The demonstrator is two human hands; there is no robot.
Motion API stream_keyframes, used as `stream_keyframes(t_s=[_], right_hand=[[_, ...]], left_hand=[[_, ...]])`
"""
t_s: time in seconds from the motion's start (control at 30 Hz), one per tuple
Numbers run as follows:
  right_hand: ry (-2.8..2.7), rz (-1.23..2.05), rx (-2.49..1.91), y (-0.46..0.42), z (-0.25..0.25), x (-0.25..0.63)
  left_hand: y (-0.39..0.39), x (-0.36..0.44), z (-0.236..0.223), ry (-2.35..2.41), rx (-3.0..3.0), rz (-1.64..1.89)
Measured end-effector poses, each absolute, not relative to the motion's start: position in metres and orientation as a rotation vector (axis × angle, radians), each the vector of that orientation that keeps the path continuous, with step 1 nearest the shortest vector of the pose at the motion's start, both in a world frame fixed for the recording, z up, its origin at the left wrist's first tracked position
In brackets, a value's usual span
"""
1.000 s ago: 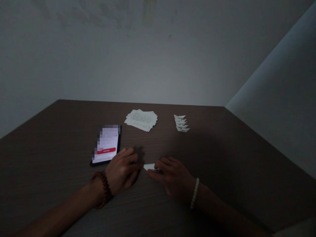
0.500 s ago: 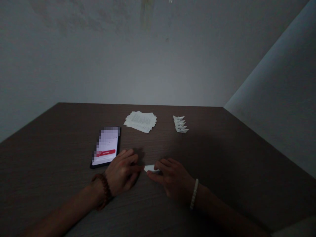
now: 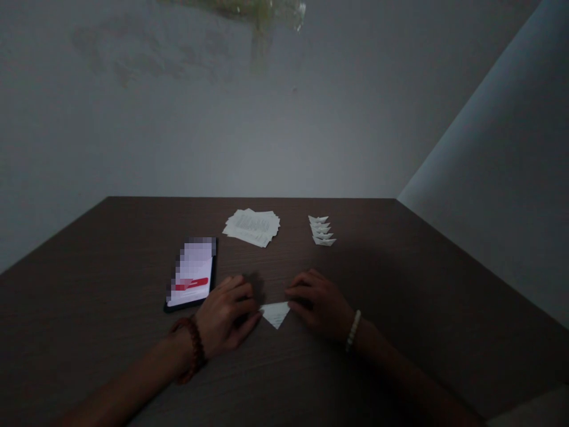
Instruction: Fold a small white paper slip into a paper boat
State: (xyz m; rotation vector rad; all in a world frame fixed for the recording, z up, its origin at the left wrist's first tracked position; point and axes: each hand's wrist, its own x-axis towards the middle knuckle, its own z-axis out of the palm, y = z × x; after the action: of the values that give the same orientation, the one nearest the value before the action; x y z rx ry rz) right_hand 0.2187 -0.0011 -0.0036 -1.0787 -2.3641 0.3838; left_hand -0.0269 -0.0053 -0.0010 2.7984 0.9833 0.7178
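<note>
- A folded paper triangle is seen flat on the desk, between the two hands; its long edge is turned to the wall, its point towards the wearer.
- The left hand is set at the triangle's left corner; its fingers are curled, with the thumb and forefinger tips brought close together at that corner; whether the paper is pinched cannot be told.
- The right hand is placed at the right corner; its fingers are bent, the thumb tip being held at the corner; whether they are clamped on the paper cannot be told.
- A brown beaded bracelet is worn on the left wrist; a pale beaded bracelet is worn on the right.
- A phone with a lit, partly pixelated screen is noted just beside the left hand.
- Beyond the hands, printed sheets are loosely stacked; to their right, small paper boats are lined up in a row.
</note>
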Motion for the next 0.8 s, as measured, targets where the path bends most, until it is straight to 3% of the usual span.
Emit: stream_keyframes(t_s=[0.8], right_hand=[[-2.391,0.455,-1.089,-0.0047,0.0,0.213]], left_hand=[[-0.0031,-0.0215,-0.006,1.056,2.613,0.601]])
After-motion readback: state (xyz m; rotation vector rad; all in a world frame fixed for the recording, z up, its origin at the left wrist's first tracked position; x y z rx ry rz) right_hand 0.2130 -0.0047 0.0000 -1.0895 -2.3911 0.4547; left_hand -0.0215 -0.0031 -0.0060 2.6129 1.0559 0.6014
